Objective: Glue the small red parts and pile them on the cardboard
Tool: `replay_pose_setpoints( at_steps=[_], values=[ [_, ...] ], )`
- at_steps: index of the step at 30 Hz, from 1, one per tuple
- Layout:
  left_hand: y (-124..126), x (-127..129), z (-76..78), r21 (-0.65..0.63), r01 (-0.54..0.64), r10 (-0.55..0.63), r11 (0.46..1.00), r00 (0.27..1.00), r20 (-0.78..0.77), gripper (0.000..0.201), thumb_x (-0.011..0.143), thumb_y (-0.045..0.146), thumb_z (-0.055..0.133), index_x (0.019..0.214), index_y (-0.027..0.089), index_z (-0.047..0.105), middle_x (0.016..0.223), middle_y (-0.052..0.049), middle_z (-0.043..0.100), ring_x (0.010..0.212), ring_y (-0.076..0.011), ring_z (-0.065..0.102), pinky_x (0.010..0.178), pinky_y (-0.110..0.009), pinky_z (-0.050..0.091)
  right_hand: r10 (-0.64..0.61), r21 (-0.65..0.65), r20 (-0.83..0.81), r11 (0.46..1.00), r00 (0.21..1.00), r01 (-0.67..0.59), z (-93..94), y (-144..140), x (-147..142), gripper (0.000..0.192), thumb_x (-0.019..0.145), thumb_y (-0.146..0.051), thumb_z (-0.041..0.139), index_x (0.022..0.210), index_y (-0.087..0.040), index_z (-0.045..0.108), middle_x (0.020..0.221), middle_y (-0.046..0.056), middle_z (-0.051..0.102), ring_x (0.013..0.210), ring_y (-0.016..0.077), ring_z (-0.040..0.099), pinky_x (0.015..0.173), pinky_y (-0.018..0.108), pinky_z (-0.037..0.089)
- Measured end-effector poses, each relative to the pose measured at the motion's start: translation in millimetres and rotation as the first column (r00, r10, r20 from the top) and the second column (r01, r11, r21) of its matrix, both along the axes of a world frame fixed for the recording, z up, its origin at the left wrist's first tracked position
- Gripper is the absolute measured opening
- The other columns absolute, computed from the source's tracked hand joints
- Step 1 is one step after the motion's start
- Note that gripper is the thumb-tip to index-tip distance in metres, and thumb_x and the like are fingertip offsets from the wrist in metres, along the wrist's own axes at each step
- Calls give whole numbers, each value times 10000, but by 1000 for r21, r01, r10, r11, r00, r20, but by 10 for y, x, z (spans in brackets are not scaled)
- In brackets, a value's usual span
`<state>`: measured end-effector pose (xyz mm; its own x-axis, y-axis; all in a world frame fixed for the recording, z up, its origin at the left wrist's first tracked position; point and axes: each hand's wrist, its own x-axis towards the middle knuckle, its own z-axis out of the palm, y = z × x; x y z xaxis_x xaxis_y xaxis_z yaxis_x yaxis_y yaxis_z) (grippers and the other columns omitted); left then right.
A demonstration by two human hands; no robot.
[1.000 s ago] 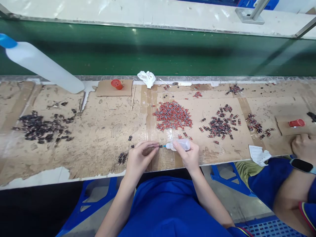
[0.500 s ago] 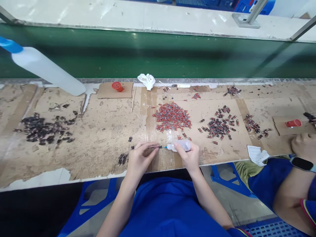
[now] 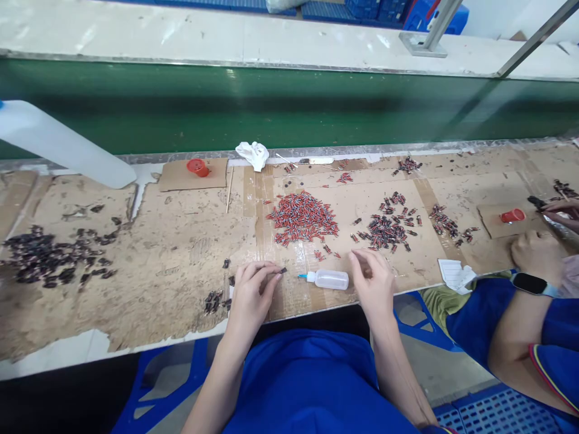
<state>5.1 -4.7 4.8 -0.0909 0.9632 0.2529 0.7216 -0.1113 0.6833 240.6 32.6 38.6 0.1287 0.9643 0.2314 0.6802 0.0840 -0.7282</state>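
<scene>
Between the hands, a small bottle (image 3: 329, 279) lies released on the bench (image 3: 172, 253); left hand (image 3: 250, 295) pinches a tiny dark part (image 3: 283, 270), right hand (image 3: 374, 283) loose, grasping nothing.

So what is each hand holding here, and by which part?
The left hand pinches a small dark part by one end between its fingertips. The right hand holds nothing; the small bottle lies on the bench beside it.

Clear squeeze bottle (image 3: 332, 279) with a blue tip at centre; red-and-grey pile (image 3: 302, 217) above it; dark pile (image 3: 45, 256) at left; red cap (image 3: 198, 167) on brown cardboard surface (image 3: 172, 253); green belt (image 3: 271, 102) along the top.
</scene>
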Motion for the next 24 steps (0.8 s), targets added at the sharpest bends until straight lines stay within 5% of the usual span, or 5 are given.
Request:
replay_pose_setpoints(
  at_steps=[5, 9, 14, 17, 24],
  values=[
    [36, 11, -43, -29, -19, 20, 999, 1000, 25, 86, 855, 264, 582, 852, 248, 666, 906, -51, 707, 923, -250, 626, 863, -429, 478, 177, -103, 67, 980, 982, -170, -67, 229, 37, 93, 833, -277, 683, 886, -221, 736, 904, 69, 720, 830, 230, 666, 788, 376, 524],
    [7, 40, -6, -34, -42, 44, 999, 997, 57, 118, 882, 256, 540, 842, 239, 650, 864, -44, 712, 876, -232, 628, 812, -391, 498, 195, -145, 168, 975, 966, -171, -84, 216, -112, 115, 858, -189, 630, 757, -216, 677, 808, 62, 685, 790, 228, 642, 750, 361, 517],
    [-105, 150, 80, 106, -140, 141, 984, 990, 0, 167, 936, 224, 488, 952, 220, 654, 907, -55, 712, 892, -215, 618, 836, -368, 494, 49, 151, -43, 988, 998, -42, 12, -183, -497, 142, 953, -186, 501, 899, -206, 631, 848, 67, 668, 765, 180, 646, 693, 299, 542],
    [-105, 163, 76, 96, -110, 112, 989, 994, -9, 200, 955, 235, 469, 1024, 209, 654, 960, -67, 707, 935, -218, 615, 854, -369, 490, 174, 360, -134, 926, 976, -116, -15, -349, -672, 150, 943, -152, 523, 1007, -211, 646, 840, 61, 683, 770, 160, 672, 648, 256, 560],
    [19, 146, -33, 88, -63, 69, 994, 995, -66, 127, 891, 301, 591, 916, 255, 706, 957, -66, 686, 933, -250, 602, 844, -403, 492, 241, 343, -97, 919, 966, -195, -86, -87, -606, 263, 951, -176, 496, 1061, -238, 727, 904, 79, 755, 854, 208, 724, 800, 347, 605]
  ],
)
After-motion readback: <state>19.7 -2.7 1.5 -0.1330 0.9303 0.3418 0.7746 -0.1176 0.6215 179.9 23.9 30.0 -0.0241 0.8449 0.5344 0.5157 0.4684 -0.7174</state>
